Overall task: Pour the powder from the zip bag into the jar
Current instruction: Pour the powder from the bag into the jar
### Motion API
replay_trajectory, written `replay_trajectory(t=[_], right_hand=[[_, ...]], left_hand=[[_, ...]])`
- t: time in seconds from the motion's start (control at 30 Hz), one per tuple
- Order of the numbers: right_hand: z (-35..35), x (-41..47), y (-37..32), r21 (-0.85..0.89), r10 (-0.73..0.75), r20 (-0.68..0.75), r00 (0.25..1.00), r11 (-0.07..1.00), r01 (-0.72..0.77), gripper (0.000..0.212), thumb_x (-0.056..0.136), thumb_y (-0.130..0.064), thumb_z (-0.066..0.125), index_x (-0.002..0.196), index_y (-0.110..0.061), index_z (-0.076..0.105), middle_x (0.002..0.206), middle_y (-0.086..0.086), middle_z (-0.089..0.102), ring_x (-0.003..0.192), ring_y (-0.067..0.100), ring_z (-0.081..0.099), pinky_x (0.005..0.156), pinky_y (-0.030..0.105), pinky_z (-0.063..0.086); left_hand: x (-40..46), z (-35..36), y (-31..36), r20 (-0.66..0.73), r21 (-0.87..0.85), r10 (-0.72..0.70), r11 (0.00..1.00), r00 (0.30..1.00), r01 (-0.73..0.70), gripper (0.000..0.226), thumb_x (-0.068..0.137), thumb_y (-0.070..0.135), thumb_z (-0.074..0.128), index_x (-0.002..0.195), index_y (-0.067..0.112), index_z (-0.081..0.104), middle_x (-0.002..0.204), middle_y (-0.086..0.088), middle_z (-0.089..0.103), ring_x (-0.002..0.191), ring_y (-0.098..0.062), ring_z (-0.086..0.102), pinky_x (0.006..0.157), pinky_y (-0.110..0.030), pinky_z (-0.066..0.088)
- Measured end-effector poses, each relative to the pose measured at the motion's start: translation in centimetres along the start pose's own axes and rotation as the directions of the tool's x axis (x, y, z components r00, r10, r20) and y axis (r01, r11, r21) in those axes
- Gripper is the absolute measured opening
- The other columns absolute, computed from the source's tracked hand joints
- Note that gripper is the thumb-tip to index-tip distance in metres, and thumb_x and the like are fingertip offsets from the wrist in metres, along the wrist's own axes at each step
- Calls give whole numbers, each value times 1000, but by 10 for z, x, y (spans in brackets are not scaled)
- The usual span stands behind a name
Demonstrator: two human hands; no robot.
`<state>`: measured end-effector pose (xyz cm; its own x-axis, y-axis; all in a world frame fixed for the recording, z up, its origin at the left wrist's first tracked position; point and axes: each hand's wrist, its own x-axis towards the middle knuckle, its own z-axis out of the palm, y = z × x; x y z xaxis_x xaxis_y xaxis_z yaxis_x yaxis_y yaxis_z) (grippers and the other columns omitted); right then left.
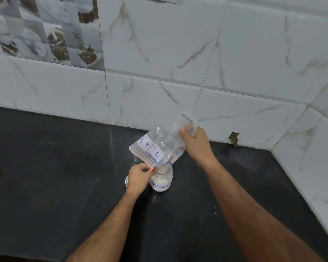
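Head view: bag [159, 146] tipped mouth-down over jar [161, 181], nearly emptied; powder [160, 180] mostly in jar. Left hand [139, 176] pinching mouth corner, right hand [195, 143] gripping raised bottom. Left: shaking out remnants.

My jar [161, 181] stands on the surface [64, 176], near its middle. The zip bag [159, 146] hangs tilted just above it, at 12 o'clock, mouth down. A lid [126, 180] lies at the jar's 9 o'clock, behind my left hand [139, 176]. My right hand [196, 142] is at 1 o'clock.
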<state>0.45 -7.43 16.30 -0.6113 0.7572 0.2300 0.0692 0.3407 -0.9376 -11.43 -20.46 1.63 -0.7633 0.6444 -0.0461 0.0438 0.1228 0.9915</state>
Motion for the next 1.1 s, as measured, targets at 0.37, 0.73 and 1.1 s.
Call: replay_trajectory(t=[0.37,0.73,1.1], right_hand=[[-4,-3,-2,10,-45,-26,999,999,46,22,98,-19,57,113,-18,73,102,1,78,97,15,73,84,31,57],[-3,-5,1,8,-56,-149,987,998,58,16,97,-17,57,104,-21,71,95,-1,75,91,15,71,80,32,54],[-5,-5,5,-12,6,-124,992,1000,-7,23,95,-24,57,108,-14,72,100,0,77,96,18,73,91,49,58]], left_hand=[[-2,3,11,-71,150,89,986,994,-77,12,81,20,81,78,11,73,72,5,73,67,-5,61,66,-24,50],[-1,8,23,-78,239,78,969,994,-57,13,77,13,71,74,5,61,68,-2,64,62,-12,51,58,-28,40],[6,3,17,6,224,76,972,997,-75,32,78,35,78,86,6,67,85,-12,73,75,-24,65,78,-52,55]])
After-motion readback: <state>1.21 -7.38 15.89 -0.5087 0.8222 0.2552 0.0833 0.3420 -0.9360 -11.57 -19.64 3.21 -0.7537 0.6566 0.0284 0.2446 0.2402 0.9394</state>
